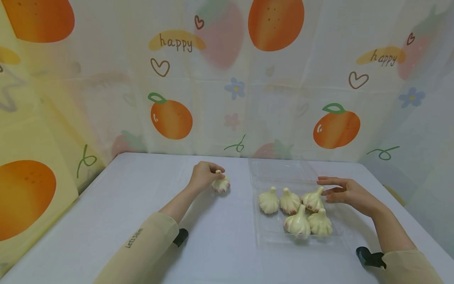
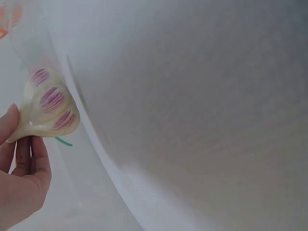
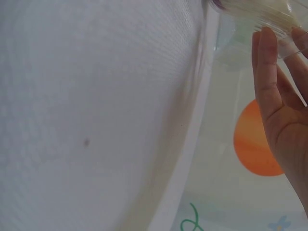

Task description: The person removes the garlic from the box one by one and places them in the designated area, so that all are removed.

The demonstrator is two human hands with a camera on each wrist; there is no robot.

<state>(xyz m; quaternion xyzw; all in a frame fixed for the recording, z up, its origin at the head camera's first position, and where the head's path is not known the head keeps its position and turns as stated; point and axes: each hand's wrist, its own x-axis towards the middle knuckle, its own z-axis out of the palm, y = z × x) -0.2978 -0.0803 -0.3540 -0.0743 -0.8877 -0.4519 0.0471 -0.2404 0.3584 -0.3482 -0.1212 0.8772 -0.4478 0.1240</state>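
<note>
My left hand [image 1: 205,175] pinches a cream garlic bulb [image 1: 221,184] with purple streaks by its stem, low over the white table [image 1: 124,205]. In the left wrist view the same bulb [image 2: 47,108] is held by my fingertips [image 2: 9,124]. A clear plastic tray [image 1: 269,228] lies to the right with several garlic bulbs [image 1: 297,209] in it. My right hand [image 1: 345,191] rests with straight fingers against the tray's right edge. The right wrist view shows those fingers [image 3: 267,72] touching the clear tray rim [image 3: 284,45].
A fruit-printed curtain [image 1: 227,79] with oranges and "happy" lettering closes off the back and both sides. The table's front edge runs below my sleeves.
</note>
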